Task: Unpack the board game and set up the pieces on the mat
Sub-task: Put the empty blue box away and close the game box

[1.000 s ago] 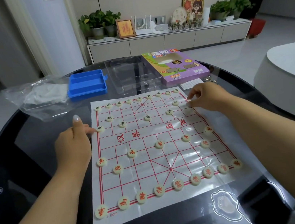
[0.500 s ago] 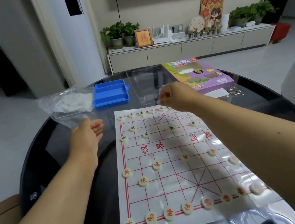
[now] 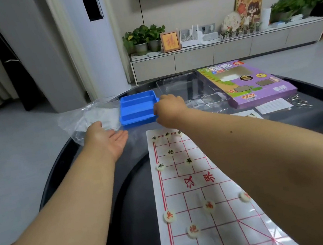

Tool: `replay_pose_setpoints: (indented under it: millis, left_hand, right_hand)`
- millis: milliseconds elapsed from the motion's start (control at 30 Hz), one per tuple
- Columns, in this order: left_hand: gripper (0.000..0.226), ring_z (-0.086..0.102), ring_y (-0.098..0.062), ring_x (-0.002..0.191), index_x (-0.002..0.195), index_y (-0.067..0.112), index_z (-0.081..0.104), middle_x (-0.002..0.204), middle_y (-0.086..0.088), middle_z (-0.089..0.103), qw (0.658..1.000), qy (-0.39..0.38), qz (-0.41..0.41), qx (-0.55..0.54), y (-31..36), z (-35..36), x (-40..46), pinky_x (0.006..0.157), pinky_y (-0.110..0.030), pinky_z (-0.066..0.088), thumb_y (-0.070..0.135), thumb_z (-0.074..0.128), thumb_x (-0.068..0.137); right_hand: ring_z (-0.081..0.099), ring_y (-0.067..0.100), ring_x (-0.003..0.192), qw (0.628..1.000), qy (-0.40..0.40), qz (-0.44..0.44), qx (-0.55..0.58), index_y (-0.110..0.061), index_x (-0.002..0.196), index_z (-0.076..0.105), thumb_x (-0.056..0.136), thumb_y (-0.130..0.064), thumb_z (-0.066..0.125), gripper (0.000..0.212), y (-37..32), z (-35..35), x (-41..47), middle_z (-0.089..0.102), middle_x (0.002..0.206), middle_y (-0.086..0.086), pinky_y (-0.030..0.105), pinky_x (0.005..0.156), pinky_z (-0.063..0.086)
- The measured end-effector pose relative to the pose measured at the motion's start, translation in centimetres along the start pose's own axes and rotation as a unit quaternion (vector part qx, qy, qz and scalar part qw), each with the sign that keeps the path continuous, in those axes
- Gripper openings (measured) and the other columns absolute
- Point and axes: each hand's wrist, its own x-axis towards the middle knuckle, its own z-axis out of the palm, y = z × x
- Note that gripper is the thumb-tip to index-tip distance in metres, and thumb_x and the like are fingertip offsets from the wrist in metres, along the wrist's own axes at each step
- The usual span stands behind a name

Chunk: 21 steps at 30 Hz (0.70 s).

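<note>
Beyond the mat (image 3: 185, 181) with its chess pieces (image 3: 170, 152), my right hand (image 3: 169, 106) grips the blue tray (image 3: 137, 110); my left hand (image 3: 106, 138) waits flat-fingered, ready to steady it.

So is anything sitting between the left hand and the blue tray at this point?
Nothing visible does. The left hand is open, palm up, over the dark table, just short of the blue tray's near-left corner. The clear plastic bag lies left of that gap. The right hand is already at the tray's right edge.
</note>
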Motion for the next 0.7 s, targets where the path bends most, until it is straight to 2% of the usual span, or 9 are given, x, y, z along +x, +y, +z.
replay_pose_setpoints:
  millis: [133,333,433,500,600,667,700]
  left_hand:
    - [0.061,0.044,-0.036,0.129,0.143,-0.009,0.025,0.142,-0.028,0.039,1.000,-0.001,-0.024,-0.013,-0.1,-0.1,0.6,0.109,-0.042,0.038,0.032,0.039,0.101]
    - [0.058,0.049,-0.034,0.125,0.142,-0.008,0.028,0.138,-0.027,0.044,1.000,-0.003,-0.030,-0.002,0.3,0.7,1.1,0.103,-0.040,0.044,0.029,0.043,0.100]
    - [0.053,0.050,-0.031,0.126,0.145,-0.001,0.030,0.137,-0.021,0.046,1.000,0.001,-0.004,0.001,0.4,1.3,0.7,0.102,-0.037,0.044,0.026,0.044,0.101]
    - [0.046,0.052,-0.029,0.123,0.144,0.006,0.034,0.127,-0.015,0.052,1.000,0.007,0.022,-0.001,0.3,1.7,0.2,0.098,-0.036,0.046,0.021,0.045,0.101]
    - [0.041,0.062,-0.029,0.106,0.139,0.013,0.041,0.122,-0.016,0.058,0.998,0.010,0.049,-0.024,0.4,2.0,-0.4,0.081,-0.038,0.055,0.015,0.048,0.099]
    - [0.048,0.067,-0.032,0.092,0.143,0.018,0.036,0.119,-0.019,0.060,0.996,0.009,0.066,-0.052,0.6,2.2,-1.0,0.062,-0.043,0.058,0.008,0.048,0.098]
    - [0.053,0.068,-0.033,0.087,0.144,0.022,0.032,0.117,-0.020,0.059,0.995,0.009,0.077,-0.060,0.5,2.4,-1.5,0.059,-0.046,0.059,0.004,0.047,0.097]
  right_hand:
    - [0.044,0.028,0.114,1.000,0.011,-0.008,-0.011,-0.019,0.116,0.061,0.089,-0.020,0.058,0.026,-0.4,0.9,0.7,0.046,0.126,0.009,0.039,0.098,0.038]
    - [0.053,0.026,0.102,0.989,0.050,0.006,0.142,-0.017,0.106,0.067,0.089,-0.024,0.063,0.019,-0.5,-0.3,0.0,0.044,0.122,0.007,0.040,0.089,0.049]
    - [0.052,0.023,0.098,0.973,0.087,-0.005,0.213,-0.010,0.100,0.067,0.089,-0.020,0.064,0.016,-0.2,-1.4,-1.2,0.047,0.119,0.005,0.033,0.084,0.046]
    - [0.049,0.017,0.092,0.959,0.115,-0.007,0.260,-0.009,0.096,0.067,0.088,-0.019,0.065,0.013,-0.1,-2.2,-2.2,0.048,0.116,0.003,0.026,0.080,0.042]
    - [0.048,0.014,0.091,0.945,0.136,-0.010,0.297,-0.010,0.096,0.067,0.086,-0.020,0.067,0.013,0.0,-3.0,-3.8,0.047,0.114,0.001,0.024,0.080,0.044]
    - [0.050,0.014,0.092,0.938,0.144,-0.004,0.316,-0.013,0.094,0.067,0.086,-0.021,0.067,0.012,0.2,-3.3,-5.0,0.046,0.115,-0.001,0.024,0.080,0.044]
    - [0.050,0.014,0.092,0.933,0.146,0.000,0.330,-0.014,0.094,0.068,0.086,-0.021,0.067,0.011,0.4,-3.6,-5.5,0.046,0.116,-0.001,0.024,0.080,0.044]
